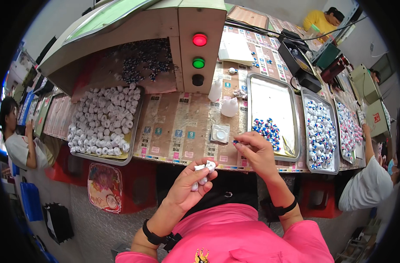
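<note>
Near the table's front edge, my left hand (187, 187) is closed round several small white rounded pieces (210, 165), which poke out between thumb and fingers. My right hand (259, 151) is just to its right and a little farther off, apart from it. Its thumb and index finger pinch a tiny dark blue piece (236, 141), too small to make out fully. Between and beyond the hands lies a small square pad with a round white dish (220, 133). Small blue, red and white pieces (267, 133) lie in a metal tray (297, 127) beside my right hand.
A tray (105, 161) heaped with white pieces stands at left, before a machine (200, 17) with red and green lights. White squeeze bottles (229, 107) stand beyond the pad. Another tray (337, 149) of coloured pieces is at right. Other people sit on both sides.
</note>
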A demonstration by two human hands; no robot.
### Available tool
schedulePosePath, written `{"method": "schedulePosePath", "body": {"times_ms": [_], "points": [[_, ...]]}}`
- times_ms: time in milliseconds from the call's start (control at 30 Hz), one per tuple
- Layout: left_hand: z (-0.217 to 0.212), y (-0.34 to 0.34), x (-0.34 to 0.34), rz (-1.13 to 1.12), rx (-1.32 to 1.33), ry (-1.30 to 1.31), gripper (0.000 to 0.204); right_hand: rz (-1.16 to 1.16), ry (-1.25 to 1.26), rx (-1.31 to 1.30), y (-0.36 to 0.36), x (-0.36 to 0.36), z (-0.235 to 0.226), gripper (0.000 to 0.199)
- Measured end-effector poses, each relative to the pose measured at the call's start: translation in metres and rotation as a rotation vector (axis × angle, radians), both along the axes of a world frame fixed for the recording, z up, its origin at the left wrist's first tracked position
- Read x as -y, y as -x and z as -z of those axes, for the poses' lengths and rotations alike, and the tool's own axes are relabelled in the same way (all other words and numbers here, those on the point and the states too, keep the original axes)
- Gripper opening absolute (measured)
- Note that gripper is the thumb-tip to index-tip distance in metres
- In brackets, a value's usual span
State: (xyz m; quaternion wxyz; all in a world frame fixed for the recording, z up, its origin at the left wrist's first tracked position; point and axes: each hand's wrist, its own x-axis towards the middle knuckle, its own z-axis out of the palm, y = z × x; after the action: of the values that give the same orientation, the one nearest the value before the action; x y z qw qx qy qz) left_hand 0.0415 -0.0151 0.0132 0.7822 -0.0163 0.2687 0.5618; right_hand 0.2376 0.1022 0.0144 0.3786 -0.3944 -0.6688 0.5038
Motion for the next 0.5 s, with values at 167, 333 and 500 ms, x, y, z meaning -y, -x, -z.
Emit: {"method": "schedulePosePath", "body": {"times_ms": [167, 333, 500], "points": [[0.011, 0.008, 0.006, 0.006, 0.049, -0.028, 0.025, 0.043, -0.258, 0.21, 0.029, -0.012, -0.011, 0.014], [0.011, 0.012, 0.011, -0.009, 0.03, -0.017, 0.025, -0.031, -0.394, 0.347, 0.04, -0.021, 0.0, 0.012], [0.011, 0.011, 0.013, -0.045, 0.045, -0.014, 0.026, -0.045, -0.493, 0.385, 0.042, -0.023, 0.003, 0.012]]}}
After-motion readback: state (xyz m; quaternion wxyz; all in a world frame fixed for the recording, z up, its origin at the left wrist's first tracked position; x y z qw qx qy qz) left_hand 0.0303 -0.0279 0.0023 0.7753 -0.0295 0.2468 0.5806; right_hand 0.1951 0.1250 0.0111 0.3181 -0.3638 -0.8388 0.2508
